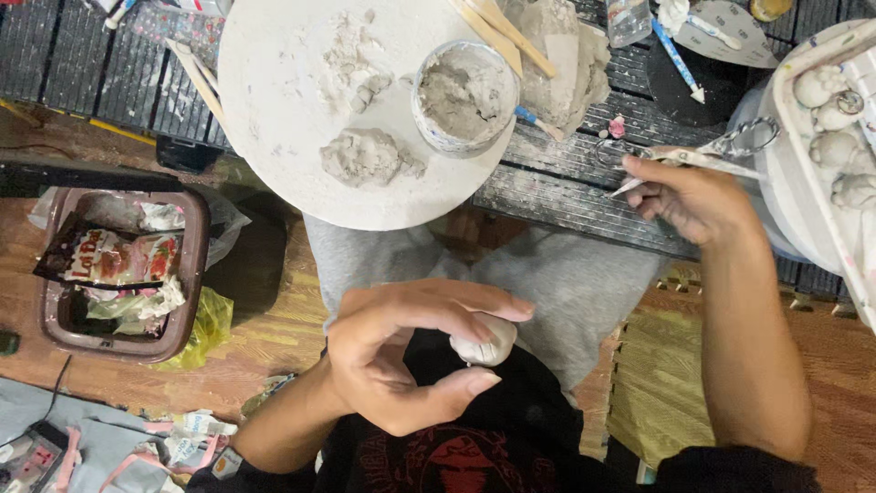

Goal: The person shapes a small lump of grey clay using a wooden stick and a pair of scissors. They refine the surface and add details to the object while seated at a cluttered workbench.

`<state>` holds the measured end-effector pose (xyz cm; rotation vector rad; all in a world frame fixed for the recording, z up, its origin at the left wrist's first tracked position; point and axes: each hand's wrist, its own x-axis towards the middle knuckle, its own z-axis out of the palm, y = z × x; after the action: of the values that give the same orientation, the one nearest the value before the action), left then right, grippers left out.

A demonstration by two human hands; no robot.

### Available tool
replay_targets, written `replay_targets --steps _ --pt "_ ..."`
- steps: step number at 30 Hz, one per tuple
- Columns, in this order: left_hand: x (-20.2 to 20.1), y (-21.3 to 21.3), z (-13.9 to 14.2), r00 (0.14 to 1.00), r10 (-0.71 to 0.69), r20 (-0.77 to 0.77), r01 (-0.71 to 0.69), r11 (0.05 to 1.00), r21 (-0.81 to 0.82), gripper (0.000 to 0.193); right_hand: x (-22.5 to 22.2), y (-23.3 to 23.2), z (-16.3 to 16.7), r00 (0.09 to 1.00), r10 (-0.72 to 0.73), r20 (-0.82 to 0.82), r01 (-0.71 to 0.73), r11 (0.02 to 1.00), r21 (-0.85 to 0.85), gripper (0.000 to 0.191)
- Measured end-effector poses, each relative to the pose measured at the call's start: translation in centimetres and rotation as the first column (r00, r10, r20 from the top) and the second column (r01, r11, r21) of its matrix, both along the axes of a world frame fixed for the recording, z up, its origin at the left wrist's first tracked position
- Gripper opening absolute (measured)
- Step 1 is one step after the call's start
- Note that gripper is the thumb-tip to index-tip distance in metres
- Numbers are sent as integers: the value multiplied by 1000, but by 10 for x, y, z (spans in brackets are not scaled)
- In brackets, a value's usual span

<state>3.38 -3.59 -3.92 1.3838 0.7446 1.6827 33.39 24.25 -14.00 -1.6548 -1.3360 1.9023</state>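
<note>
While the person sits over grey-trousered knees, the scene reads thus:

Left hand: the left hand (401, 361) curls closed around a small white clay ball (485, 347), pinched between thumb and fingertips above the lap.

Right hand: the right hand (686, 199) grips a thin white sculpting tool (693, 161) at the edge of the dark slatted table (566, 187), just beside a pair of scissors (744, 139).

Board: a round white board (274, 100) carries grey clay lumps (365, 157) and a small tub of clay (464, 96).

Tray: a tray (826, 196) at right holds pale clay figures (835, 114).

Floor: a brown bin (192, 274) with wrappers stands at left.
</note>
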Motion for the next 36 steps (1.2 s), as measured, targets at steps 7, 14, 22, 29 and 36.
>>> replay_targets --steps 7,14,22,29,36 --pt "-3 0 0 996 48 -81 -41 996 80 21 -20 6 12 994 110 5 -110 994 26 20" --pt "-5 2 -3 994 57 -90 -46 991 129 20 -7 -55 34 921 28 -389 76 966 249 21" --pt "-3 -2 2 992 81 -97 -76 996 50 38 -12 -91 37 840 14 -542 283 841 461 22" --pt "3 0 5 949 175 -264 -159 984 80 38 -38 -167 43 707 536 -462 324 335 885 33" --pt "4 -1 14 899 250 -361 -240 968 74 31 -89 -189 123 843 481 -241 160 203 966 35"
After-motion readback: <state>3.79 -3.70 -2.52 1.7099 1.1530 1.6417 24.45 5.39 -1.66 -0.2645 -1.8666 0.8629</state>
